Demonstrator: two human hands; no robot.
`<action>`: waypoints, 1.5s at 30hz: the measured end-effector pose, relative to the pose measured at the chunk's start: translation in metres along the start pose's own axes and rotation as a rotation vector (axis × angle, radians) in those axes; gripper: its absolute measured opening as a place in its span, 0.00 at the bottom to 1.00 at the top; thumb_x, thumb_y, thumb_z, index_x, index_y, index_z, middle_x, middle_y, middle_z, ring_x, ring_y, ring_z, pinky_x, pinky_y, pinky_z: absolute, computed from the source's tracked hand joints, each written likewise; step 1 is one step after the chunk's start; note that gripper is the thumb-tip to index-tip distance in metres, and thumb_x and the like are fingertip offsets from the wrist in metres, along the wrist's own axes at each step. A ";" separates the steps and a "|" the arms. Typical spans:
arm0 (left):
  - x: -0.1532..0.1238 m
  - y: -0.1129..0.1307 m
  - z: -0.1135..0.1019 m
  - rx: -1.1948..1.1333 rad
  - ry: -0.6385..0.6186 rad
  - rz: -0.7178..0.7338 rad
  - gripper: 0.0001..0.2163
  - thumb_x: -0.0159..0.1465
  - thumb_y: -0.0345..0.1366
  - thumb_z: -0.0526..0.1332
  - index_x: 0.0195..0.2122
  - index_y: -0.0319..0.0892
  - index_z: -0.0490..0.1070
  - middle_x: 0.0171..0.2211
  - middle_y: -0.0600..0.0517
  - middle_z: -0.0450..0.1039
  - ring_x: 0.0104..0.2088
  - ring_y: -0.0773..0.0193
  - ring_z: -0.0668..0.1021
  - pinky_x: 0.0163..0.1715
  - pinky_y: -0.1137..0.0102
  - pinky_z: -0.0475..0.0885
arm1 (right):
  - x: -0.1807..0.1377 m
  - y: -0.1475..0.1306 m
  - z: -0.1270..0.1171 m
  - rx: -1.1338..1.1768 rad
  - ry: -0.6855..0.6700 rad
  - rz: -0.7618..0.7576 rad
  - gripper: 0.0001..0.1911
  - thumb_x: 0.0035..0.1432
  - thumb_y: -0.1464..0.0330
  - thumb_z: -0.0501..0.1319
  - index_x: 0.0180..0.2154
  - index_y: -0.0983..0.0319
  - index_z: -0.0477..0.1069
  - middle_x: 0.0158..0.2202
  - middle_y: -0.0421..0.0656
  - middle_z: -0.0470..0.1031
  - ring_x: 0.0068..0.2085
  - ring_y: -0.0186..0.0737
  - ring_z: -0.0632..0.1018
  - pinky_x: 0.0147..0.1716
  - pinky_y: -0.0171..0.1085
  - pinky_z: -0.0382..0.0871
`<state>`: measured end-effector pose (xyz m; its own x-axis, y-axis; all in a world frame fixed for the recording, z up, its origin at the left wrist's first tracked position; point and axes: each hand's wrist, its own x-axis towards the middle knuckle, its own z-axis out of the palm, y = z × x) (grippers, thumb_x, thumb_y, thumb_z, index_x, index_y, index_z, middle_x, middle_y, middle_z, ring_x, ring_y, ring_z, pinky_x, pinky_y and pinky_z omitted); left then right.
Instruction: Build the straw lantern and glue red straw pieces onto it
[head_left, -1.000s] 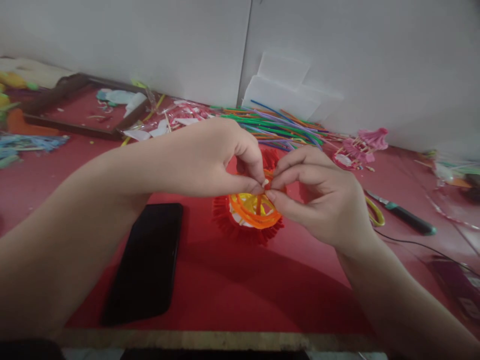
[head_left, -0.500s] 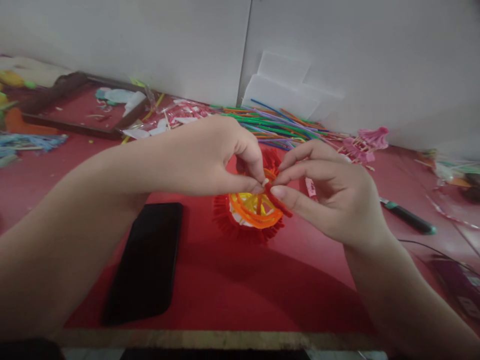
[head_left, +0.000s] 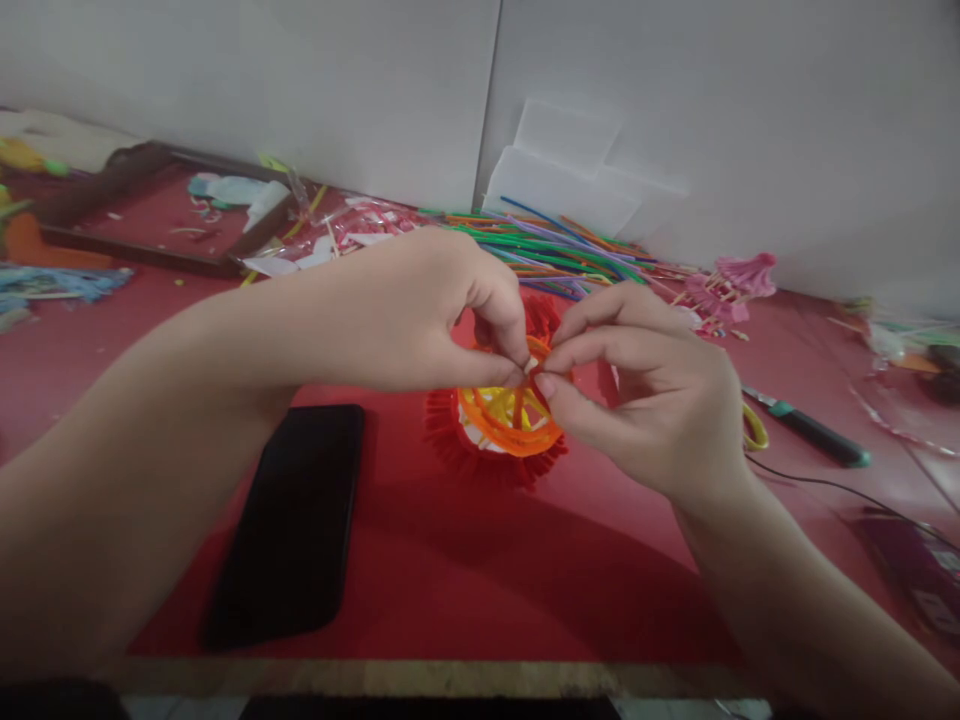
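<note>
Above the red table, a round ornament [head_left: 510,437] of orange and yellow pipe cleaners sits on a white base with a red fuzzy fringe [head_left: 448,425] around it. My left hand [head_left: 457,325] reaches over it from the left, thumb and index finger closed around a small pale tip [head_left: 531,367]. My right hand [head_left: 652,385] pinches a short piece of red pipe cleaner [head_left: 537,387] right beside that tip. The fingertips of both hands almost touch. The hands hide the far part of the ornament.
A black phone [head_left: 292,530] lies at the left front. Right of my hand are a green-and-black cutter knife [head_left: 821,435], a yellow ring [head_left: 756,428] and a thin cable [head_left: 825,480]. Coloured pipe cleaners [head_left: 540,245], a pink ornament [head_left: 731,290] and a dark frame [head_left: 142,255] stand behind.
My right hand has shifted slightly left and closer to my left fingertips. The red piece shows less below its fingers, and the yellow ring has come into sight. My left hand has hardly moved.
</note>
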<state>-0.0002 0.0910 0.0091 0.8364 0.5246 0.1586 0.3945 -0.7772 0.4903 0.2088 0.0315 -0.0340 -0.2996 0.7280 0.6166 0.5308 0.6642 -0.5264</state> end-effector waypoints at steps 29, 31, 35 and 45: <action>-0.001 0.006 -0.002 0.038 -0.021 -0.062 0.09 0.64 0.39 0.61 0.35 0.44 0.81 0.35 0.54 0.80 0.36 0.64 0.76 0.41 0.70 0.68 | 0.002 0.002 0.000 0.097 0.001 0.006 0.08 0.51 0.76 0.66 0.29 0.57 0.75 0.34 0.40 0.74 0.38 0.40 0.75 0.39 0.45 0.71; -0.001 0.007 -0.002 0.037 -0.024 -0.093 0.10 0.65 0.39 0.60 0.35 0.43 0.81 0.35 0.54 0.80 0.37 0.64 0.76 0.44 0.69 0.68 | 0.001 0.000 0.001 0.098 0.003 0.010 0.08 0.51 0.77 0.66 0.29 0.57 0.75 0.34 0.40 0.74 0.38 0.40 0.75 0.40 0.45 0.71; -0.002 0.002 -0.001 0.030 -0.021 -0.047 0.11 0.65 0.41 0.60 0.36 0.44 0.81 0.36 0.54 0.80 0.37 0.63 0.77 0.46 0.67 0.68 | 0.000 0.000 0.002 0.112 0.011 0.031 0.09 0.50 0.79 0.66 0.28 0.59 0.74 0.34 0.41 0.73 0.38 0.40 0.75 0.40 0.44 0.70; -0.001 0.001 0.000 0.037 -0.001 -0.033 0.10 0.64 0.40 0.60 0.34 0.43 0.81 0.33 0.54 0.79 0.34 0.66 0.76 0.43 0.68 0.70 | 0.001 0.002 0.002 0.087 0.023 -0.002 0.07 0.50 0.77 0.66 0.28 0.59 0.75 0.33 0.41 0.75 0.36 0.39 0.76 0.36 0.43 0.70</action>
<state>-0.0005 0.0899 0.0093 0.8229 0.5502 0.1418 0.4361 -0.7716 0.4632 0.2082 0.0340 -0.0362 -0.2819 0.7236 0.6301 0.4587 0.6784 -0.5738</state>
